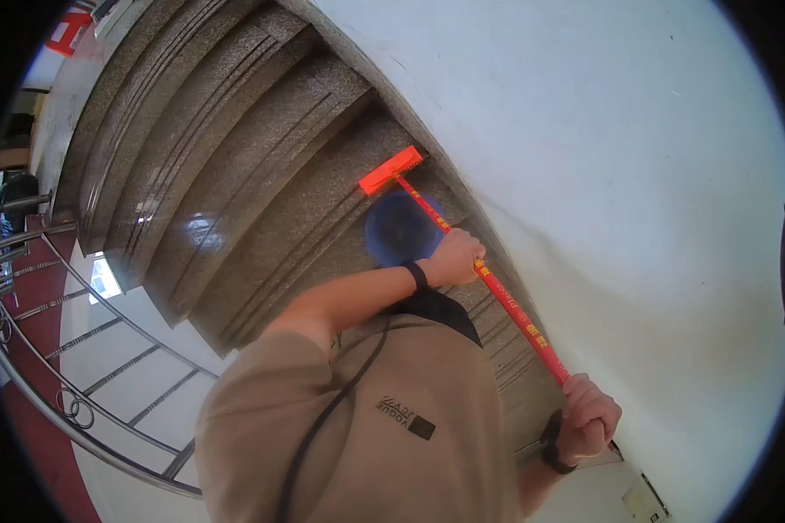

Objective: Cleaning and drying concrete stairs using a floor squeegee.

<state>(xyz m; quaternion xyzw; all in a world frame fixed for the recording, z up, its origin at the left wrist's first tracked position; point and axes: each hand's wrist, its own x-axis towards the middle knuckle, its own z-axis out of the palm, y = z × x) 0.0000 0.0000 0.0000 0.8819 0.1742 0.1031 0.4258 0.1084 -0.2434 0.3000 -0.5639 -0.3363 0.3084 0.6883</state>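
Note:
A long-handled scrub brush (515,312) runs diagonally in front of me, its red stick carrying yellow printing. Its wide orange-red head (392,170), bristles showing at the edge, is over a stair step beside the wall. My left hand (453,257) is wrapped round the stick's middle part. Lower right, my right hand (591,417) grips the stick near its end. Close below the brush head stands a round blue bucket (378,235), partly covered by the stick and my left hand; I cannot make out its contents.
Curved dark speckled stone steps (262,166) fan out to the left, with wet-looking shiny patches. A white wall (637,157) rises along the right. A metal railing (131,322) bends round the lower left. A red stool-like object (68,35) is at the far upper left.

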